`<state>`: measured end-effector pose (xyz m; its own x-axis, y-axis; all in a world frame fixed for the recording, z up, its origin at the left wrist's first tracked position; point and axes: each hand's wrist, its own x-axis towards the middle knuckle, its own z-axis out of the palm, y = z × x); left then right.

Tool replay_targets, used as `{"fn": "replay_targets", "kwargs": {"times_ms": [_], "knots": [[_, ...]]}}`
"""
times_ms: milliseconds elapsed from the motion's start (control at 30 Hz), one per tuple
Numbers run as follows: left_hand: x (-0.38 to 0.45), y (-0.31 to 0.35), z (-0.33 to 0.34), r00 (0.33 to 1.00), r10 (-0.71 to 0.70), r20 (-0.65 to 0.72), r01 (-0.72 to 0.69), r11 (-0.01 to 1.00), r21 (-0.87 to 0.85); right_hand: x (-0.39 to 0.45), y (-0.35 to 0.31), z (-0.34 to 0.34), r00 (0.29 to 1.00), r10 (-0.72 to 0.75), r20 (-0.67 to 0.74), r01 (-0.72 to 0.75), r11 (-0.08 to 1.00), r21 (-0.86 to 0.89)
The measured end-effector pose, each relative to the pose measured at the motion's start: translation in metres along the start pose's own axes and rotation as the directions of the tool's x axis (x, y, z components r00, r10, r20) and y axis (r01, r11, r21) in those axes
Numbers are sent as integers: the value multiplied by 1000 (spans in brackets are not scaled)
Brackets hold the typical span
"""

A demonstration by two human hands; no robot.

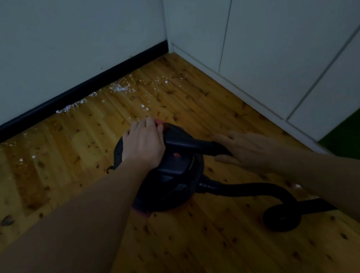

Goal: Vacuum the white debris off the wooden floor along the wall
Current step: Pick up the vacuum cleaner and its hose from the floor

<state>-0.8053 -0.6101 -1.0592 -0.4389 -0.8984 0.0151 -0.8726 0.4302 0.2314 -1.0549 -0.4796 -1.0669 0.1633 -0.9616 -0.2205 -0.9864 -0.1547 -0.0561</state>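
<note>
— Two hands were seen at the vacuum [168, 174]; how were they placed?

— The left hand [144, 142] was laid over the canister's far top, fingers bent onto it. The right hand [245, 149] was held flat, fingers straight, beside the black handle [190, 144], nothing gripped.

— And the white debris [118, 89]?

— It was scattered on the wooden floor [61, 170] along the black baseboard [61, 103], beyond the vacuum. The hose [267, 195] was curled at the near right.

Vacuum [169, 176] on floor [39, 183], debris [118, 88] beyond, along wall [41, 52].
</note>
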Motion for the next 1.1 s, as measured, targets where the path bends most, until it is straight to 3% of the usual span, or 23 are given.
{"fn": "replay_targets", "kwargs": {"times_ms": [433,567,667,800,867,933,967,1000,1033,1067,1100], "knots": [[2,-3,3,1000,5,-23,-7,997,-79,-36,22,-5,999,29,27,-29,999,-18],[4,-3,2,999,5,-46,-12,988,-152,-59,43,-25,972,236,-13,-232,962,146],[2,-5,3,998,9,-56,-14,996,-87,-59,63,-56,925,367,-97,-333,907,257],[2,-1,0,1000,-16,-17,16,999,-44,-28,58,-91,930,311,-197,-265,937,227],[2,6,-4,998,-64,-1,64,996,56,-8,47,-108,942,243,-231,-193,956,219],[-2,26,-15,996,-35,-82,42,996,80,11,28,-124,959,164,-230,-115,970,212],[-6,42,-20,993,6,-120,-6,1000,-4,22,16,-131,967,134,-218,-86,972,217],[-10,63,-28,994,9,-105,-33,973,-229,32,4,-137,971,110,-211,-60,971,231],[-14,87,-35,1000,-18,19,26,827,-562,42,-7,-143,972,95,-215,-39,967,251],[-17,111,-42,974,17,228,189,503,-843,51,-18,-149,969,91,-231,-25,962,273],[-21,131,-45,919,121,375,357,145,-923,59,-27,-153,964,92,-250,-14,955,297]]}}
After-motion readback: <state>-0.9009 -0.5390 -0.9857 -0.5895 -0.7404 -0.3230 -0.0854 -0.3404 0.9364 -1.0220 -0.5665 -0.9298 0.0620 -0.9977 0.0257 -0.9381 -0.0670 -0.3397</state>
